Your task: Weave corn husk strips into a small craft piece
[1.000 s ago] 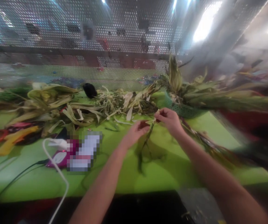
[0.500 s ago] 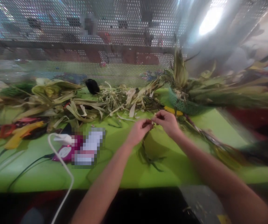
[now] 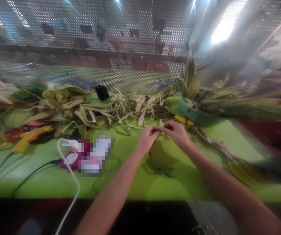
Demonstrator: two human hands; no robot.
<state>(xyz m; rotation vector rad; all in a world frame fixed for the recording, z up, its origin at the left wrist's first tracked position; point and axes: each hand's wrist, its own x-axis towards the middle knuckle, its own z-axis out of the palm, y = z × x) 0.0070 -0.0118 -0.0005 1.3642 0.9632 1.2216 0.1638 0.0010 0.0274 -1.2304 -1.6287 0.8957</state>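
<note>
My left hand (image 3: 147,139) and my right hand (image 3: 177,133) meet above the green table (image 3: 130,182), fingertips pinched together on a thin strip of corn husk (image 3: 160,130). A dark green strand (image 3: 158,166) hangs from the hands and curls on the table below them. Both hands are closed. Just behind them lies a long heap of corn husks (image 3: 111,109).
A green perforated basket (image 3: 195,114) full of corn in husk stands at the right rear, a yellow piece (image 3: 183,120) beside it. A pink device (image 3: 70,156) with a white cable (image 3: 69,182) lies at left. A perforated metal screen (image 3: 106,49) backs the table.
My two hands have come together from slightly apart and moved a little farther back on the table. The green strand has drawn up and bunched below them.
</note>
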